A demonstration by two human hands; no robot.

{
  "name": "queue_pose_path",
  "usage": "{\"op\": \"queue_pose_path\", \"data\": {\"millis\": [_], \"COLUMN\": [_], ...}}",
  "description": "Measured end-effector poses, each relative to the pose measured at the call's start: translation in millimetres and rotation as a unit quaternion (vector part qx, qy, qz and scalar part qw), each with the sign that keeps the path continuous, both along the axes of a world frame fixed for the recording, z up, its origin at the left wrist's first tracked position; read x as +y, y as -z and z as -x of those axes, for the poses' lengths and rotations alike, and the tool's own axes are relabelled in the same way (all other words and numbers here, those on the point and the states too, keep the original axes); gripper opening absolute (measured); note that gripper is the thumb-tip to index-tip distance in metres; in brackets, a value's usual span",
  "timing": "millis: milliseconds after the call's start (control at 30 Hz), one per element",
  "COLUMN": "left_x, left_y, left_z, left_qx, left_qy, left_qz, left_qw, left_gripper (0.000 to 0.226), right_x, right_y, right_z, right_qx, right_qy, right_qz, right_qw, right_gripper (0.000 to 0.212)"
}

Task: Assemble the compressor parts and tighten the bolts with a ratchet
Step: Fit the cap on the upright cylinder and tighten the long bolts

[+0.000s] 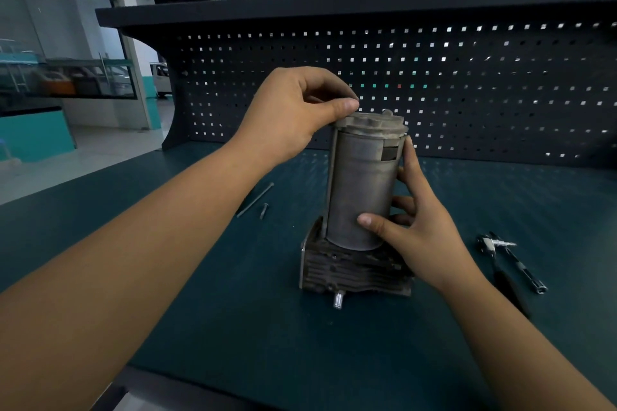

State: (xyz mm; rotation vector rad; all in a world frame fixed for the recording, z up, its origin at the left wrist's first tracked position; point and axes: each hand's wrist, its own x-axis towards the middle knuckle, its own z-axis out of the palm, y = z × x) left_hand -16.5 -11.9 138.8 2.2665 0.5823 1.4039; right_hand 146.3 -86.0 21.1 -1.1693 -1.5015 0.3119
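Steel, thin and stiff: a long spare bolt (255, 199) and a short bolt (264, 210) lie just beside each other on the workbench (233, 304), left of the compressor and nearer the back edge. I judge they would roll easily, so I'd lift them by the shank.

My left hand (293, 110) reaches across with the wrist raised. Thumb and fingertips pinch the head of a through-bolt (330, 177), which runs down the left side of the motor housing (360, 190) from the end cap (370, 123).

The compressor stands upright near the middle of the workbench, with the housing on its finned base (354, 270). It looks heavy, rigid and tall, and likely to tip if pushed high up.

My right hand (417, 227) grips the housing low, thumb across the front and fingers curled round the right side. The ratchet (488, 246) lies untouched toward the right edge.
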Motion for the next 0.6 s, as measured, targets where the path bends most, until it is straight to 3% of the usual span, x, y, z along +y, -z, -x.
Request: {"op": "queue_pose_path", "data": {"millis": [167,367,500,600], "left_x": [-6,-10,-4,2], "left_y": [0,29,73,96], "left_z": [1,15,22,20], "left_qx": [-0.006,-0.055,0.053,0.074], "left_qy": [0.008,-0.008,-0.008,-0.002], "left_qz": [0.009,0.062,0.176,0.203], "left_qw": [1.0,0.996,0.983,0.976], "left_gripper": [0.012,0.042,0.03,0.019], "right_x": [-2,-4,-3,-2], "right_y": [-2,-5,-3,-2], "right_z": [2,4,2,2], "right_qx": [0.004,0.011,0.005,-0.005], "right_qy": [-0.005,-0.014,-0.018,-0.019], "right_qz": [-0.003,0.001,-0.013,-0.018], "right_qw": [1.0,1.0,1.0,1.0], "right_gripper": [0.097,0.093,0.097,0.098]}}
